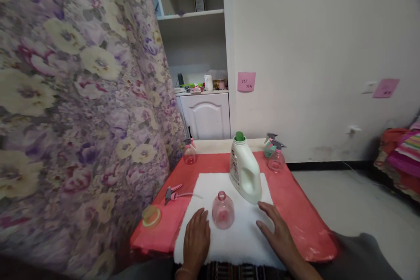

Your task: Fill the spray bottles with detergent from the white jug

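Observation:
A pink see-through bottle (pixel 223 213) without a top stands upright on a white cloth (pixel 243 240). Just left of it, my left hand (pixel 197 236) lies on the cloth, holding nothing. My right hand (pixel 277 229) is right of the bottle, fingers apart, near the base of a large pale-green jug (pixel 247 175). That jug stands with its cap off, and a green spout shows in its mouth. On the red cover at left lies a spray head (pixel 173 194) in grey and pink, its thin tube reaching the cloth.
A round yellowish lid (pixel 151 216) sits at the table's left edge. Spray bottles stand at the back: a pink one (pixel 189 152) left, a green one (pixel 269 146) and another pink one (pixel 276 159) right. A floral curtain (pixel 98 118) hangs close on the left.

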Available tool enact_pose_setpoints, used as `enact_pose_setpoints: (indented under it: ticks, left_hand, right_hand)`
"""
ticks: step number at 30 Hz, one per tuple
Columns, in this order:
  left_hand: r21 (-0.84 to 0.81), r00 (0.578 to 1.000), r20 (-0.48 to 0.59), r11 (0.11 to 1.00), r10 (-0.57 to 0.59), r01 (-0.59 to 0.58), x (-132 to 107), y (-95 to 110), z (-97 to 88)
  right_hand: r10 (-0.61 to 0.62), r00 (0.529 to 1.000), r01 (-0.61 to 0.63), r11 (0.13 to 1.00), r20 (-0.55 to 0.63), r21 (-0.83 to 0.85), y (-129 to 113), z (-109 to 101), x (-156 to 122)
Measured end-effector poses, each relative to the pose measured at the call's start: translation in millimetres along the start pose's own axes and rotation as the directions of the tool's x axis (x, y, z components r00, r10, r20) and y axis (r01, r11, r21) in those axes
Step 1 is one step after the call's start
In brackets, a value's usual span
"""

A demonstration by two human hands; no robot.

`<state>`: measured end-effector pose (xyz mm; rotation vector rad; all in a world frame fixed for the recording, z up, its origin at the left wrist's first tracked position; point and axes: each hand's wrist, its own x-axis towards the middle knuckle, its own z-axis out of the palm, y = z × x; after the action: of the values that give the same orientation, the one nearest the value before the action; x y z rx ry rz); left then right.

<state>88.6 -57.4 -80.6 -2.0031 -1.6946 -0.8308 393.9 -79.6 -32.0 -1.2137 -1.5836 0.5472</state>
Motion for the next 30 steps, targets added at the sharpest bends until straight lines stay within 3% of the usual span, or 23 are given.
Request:
enact_pose_setpoints:
  ticks: [4, 12, 23, 30]
  left_hand:
    - [-0.015, 1.0, -0.003, 1.0, -0.018, 0.018, 0, 0, 2.0]
    - [-0.064, 0.999, -0.028, 0.998, -0.028, 0.026, -4, -1, 5.9]
    - [-0.004, 0.998, -0.058, 1.0, -0.007, 0.007, -6, -3, 9.6]
    - [0.0, 0.99, -0.139, 1.0, -0.003, 0.003, -9, -5, 14.7]
  right_hand:
    - [0.144, 0.987, -0.122, 0.961, -0.074, 0.248, -3, -16, 36]
    - [0.224, 0.966, -0.169, 0.926, -0.132, 0.337, 3, -15, 90]
    - [0.233, 0.972, -0.219, 0.893, 0.011, 0.392, -16, 0, 131]
    - [0.262, 0.955, -0.297, 0.818, 0.14, 0.492, -28, 4, 147]
